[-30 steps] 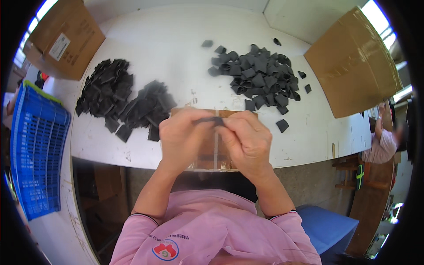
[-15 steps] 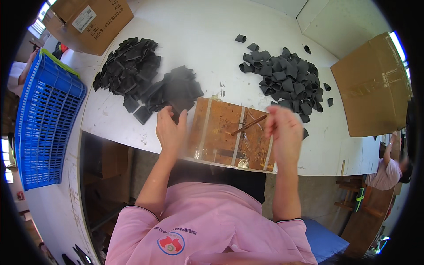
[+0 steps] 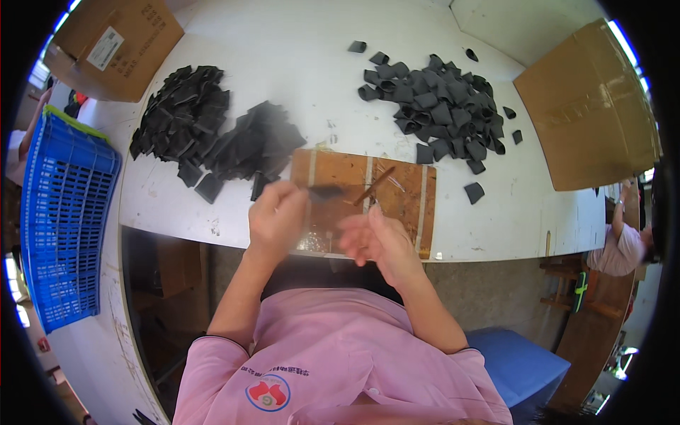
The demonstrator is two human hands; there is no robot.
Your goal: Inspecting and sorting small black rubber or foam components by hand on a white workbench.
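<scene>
My left hand (image 3: 276, 219) is closed above the left edge of a worn brown board (image 3: 404, 219). A small dark grey piece of cloth-like material (image 3: 327, 191), smeared by motion, juts rightward from its fingers. Close to the board's near edge, my right hand (image 3: 382, 241) has its thumb and fingers apart, with nothing visible in it. Just beyond its thumb, a thin brown stick (image 3: 374, 185) slants over the board; whether it is fixed there I cannot tell. Behind my left hand lies a heap of flat dark pieces (image 3: 258, 142).
A larger heap of flat black pieces (image 3: 184, 113) sits at the left, and a pile of short dark tubes (image 3: 446, 106) at the right. One loose tube (image 3: 474, 193) lies nearer. Cardboard boxes (image 3: 588, 106) and a blue basket (image 3: 71, 219) flank the white table. Another person (image 3: 620, 244) is at far right.
My left hand has come away from the heap toward the board, a dark piece now at its fingers. My right hand has moved left and nearer to me, uncovering a loose tube. The view has shifted slightly.
</scene>
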